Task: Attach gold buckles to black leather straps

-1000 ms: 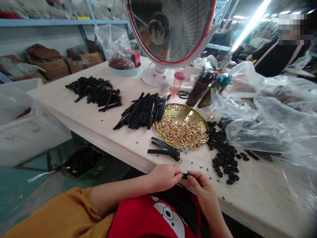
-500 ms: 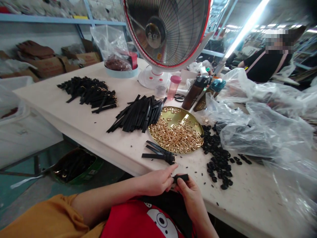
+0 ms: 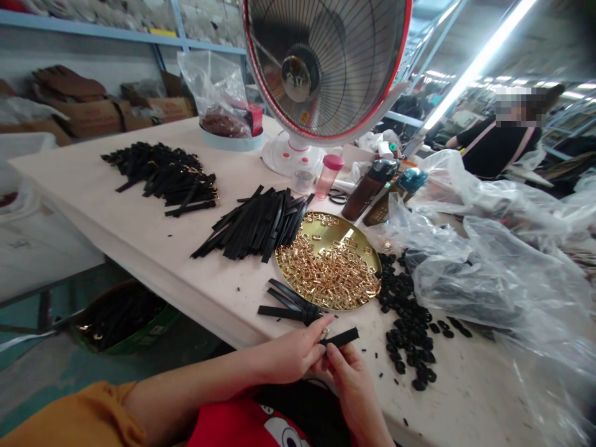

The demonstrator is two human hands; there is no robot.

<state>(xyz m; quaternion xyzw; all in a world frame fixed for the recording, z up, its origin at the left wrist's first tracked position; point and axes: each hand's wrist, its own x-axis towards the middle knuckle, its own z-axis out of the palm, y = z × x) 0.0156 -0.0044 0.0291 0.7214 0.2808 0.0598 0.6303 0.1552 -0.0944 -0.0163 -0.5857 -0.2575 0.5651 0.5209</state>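
Observation:
Near the table's front edge, my left hand [image 3: 297,352] and my right hand [image 3: 350,374] meet at a short black strap [image 3: 343,337]. The fingers of both are closed on it, with my left index finger stretched forward. A bit of gold metal shows by the strap near that finger; the fingers hide how they join. Just beyond lie a few black straps [image 3: 286,303] with their gathered ends toward my hands. Behind them, a round gold tray [image 3: 342,228] holds many small gold buckles [image 3: 333,276]. Loose black loops [image 3: 412,338] are heaped right of the tray.
Black straps [image 3: 258,223] lie left of the tray, with a pile of buckled straps [image 3: 162,177] farther left. A fan-shaped heater [image 3: 298,152], a pink-lidded cup [image 3: 328,177] and dark bottles [image 3: 370,189] stand behind. Plastic bags [image 3: 465,267] cover the right side. A person [image 3: 498,146] is beyond.
More of the black strap now sticks out above my right fingers, tilted up to the right. The whole view has shifted slightly; both hands stay together at the table edge.

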